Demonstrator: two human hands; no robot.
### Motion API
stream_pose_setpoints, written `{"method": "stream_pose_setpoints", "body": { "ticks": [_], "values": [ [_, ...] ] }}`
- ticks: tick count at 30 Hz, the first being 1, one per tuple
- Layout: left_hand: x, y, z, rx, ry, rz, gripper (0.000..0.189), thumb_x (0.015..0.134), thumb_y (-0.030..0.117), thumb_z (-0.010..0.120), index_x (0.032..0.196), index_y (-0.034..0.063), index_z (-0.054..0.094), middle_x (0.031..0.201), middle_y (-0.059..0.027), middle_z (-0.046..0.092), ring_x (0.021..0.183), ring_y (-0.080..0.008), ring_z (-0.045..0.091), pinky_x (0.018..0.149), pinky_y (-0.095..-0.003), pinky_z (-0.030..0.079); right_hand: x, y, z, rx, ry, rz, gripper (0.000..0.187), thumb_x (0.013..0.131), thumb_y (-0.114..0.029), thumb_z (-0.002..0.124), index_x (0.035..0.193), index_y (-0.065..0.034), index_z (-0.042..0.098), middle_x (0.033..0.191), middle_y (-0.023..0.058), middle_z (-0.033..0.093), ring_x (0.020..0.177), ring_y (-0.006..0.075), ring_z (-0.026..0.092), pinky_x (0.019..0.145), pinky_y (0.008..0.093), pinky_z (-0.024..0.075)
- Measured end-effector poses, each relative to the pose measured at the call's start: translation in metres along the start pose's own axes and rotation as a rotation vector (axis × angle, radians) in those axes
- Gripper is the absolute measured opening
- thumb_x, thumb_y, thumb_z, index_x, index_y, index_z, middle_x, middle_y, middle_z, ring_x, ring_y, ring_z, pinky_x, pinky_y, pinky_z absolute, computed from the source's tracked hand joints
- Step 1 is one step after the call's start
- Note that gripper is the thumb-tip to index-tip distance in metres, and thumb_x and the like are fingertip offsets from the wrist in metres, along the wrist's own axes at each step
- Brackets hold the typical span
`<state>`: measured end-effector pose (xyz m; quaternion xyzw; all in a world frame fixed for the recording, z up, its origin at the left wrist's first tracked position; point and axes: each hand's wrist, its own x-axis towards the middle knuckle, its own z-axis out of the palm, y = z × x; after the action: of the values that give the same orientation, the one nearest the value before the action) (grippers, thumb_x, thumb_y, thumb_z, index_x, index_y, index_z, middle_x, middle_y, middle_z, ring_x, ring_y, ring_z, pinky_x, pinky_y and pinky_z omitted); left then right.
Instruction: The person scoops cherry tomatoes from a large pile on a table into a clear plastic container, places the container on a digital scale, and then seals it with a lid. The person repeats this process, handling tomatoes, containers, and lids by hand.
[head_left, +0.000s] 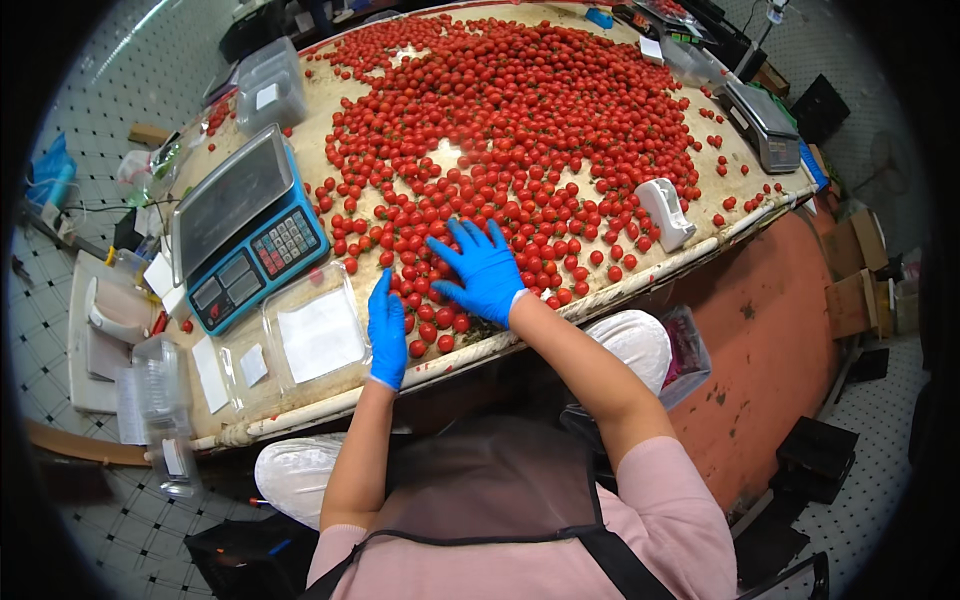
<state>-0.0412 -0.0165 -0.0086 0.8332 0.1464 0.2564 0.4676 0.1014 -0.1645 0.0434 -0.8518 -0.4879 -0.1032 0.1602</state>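
Many red cherry tomatoes are heaped across the pale worktable before me. My right hand, in a blue glove, rests palm down on the near tomatoes with its fingers spread. My left hand, gloved the same way, stands edge-on at the left border of the tomatoes, its fingers stretched out and nothing seen in its grip. Just left of it lies an open clear plastic clamshell box with a white pad inside. Several loose tomatoes sit between my two hands.
A blue weighing scale with a metal pan stands at the left. Stacked clear boxes are behind it. A white tape dispenser sits near the table's front edge. Another scale is at the far right.
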Motion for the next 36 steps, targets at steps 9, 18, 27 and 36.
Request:
{"method": "stream_pose_setpoints", "body": {
  "ticks": [9,18,27,36],
  "values": [
    [-0.047,0.046,-0.028,0.337,-0.118,-0.063,0.105,0.073,0.026,0.083,0.153,0.0064,0.018,0.144,-0.0240,0.035,0.130,-0.0393,0.041,0.109,-0.0437,0.037,-0.075,0.046,-0.074,0.393,0.090,0.378,0.051,0.075,-0.025,0.077,0.121,-0.0104,0.059,0.113,0.0151,0.059,0.106,0.0337,0.059,0.088,0.0403,0.0506],
    [-0.040,0.055,-0.017,0.249,-0.195,-0.230,0.097,0.068,0.025,0.086,0.148,0.0139,0.032,0.120,-0.0210,0.042,0.109,-0.0381,0.051,0.096,-0.0423,0.047,-0.086,0.029,-0.065,0.195,-0.224,0.372,0.080,0.066,-0.033,0.085,0.136,-0.0145,0.049,0.124,0.0162,0.053,0.113,0.0341,0.054,0.090,0.0426,0.0502],
    [-0.005,0.042,0.004,0.160,-0.192,-0.197,0.094,0.061,0.012,0.089,0.142,0.0142,0.042,0.134,-0.0241,0.033,0.121,-0.0430,0.046,0.104,-0.0425,0.044,-0.050,0.025,-0.054,0.376,-0.275,0.314,0.092,0.058,-0.025,0.088,0.139,-0.0132,0.045,0.126,0.0190,0.049,0.116,0.0380,0.051,0.097,0.0441,0.0467],
    [0.029,0.045,0.024,-0.058,-0.205,-0.211,0.080,0.066,0.013,0.083,0.138,0.0146,0.049,0.129,-0.0149,0.054,0.119,-0.0294,0.053,0.104,-0.0395,0.045,-0.016,0.028,-0.024,0.640,-0.266,0.239,0.084,0.056,-0.015,0.085,0.132,-0.0113,0.048,0.124,0.0162,0.048,0.115,0.0336,0.053,0.097,0.0407,0.0481]
  ]
}}
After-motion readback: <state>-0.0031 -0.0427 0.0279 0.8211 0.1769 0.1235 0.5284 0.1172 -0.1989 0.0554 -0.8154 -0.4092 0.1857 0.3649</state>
